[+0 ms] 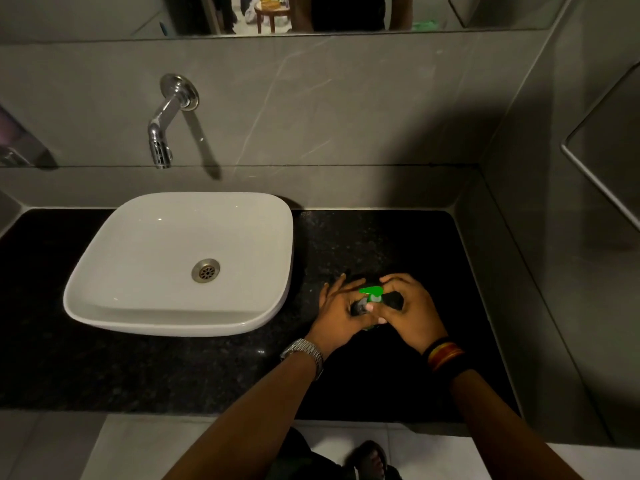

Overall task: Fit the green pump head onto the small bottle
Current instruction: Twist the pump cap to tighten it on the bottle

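Observation:
A bright green pump head sits on top of a small bottle that stands on the black counter, right of the basin. My left hand wraps the bottle from the left side. My right hand closes over the pump head from the right, with its fingertips at the collar. Both hands hide most of the bottle; only a dark, greyish patch and a green sliver at its foot show. The nozzle points left.
A white square basin with a metal drain stands on the counter's left half. A chrome wall tap juts out above it. Grey tiled walls close in behind and on the right. A mirror runs along the top.

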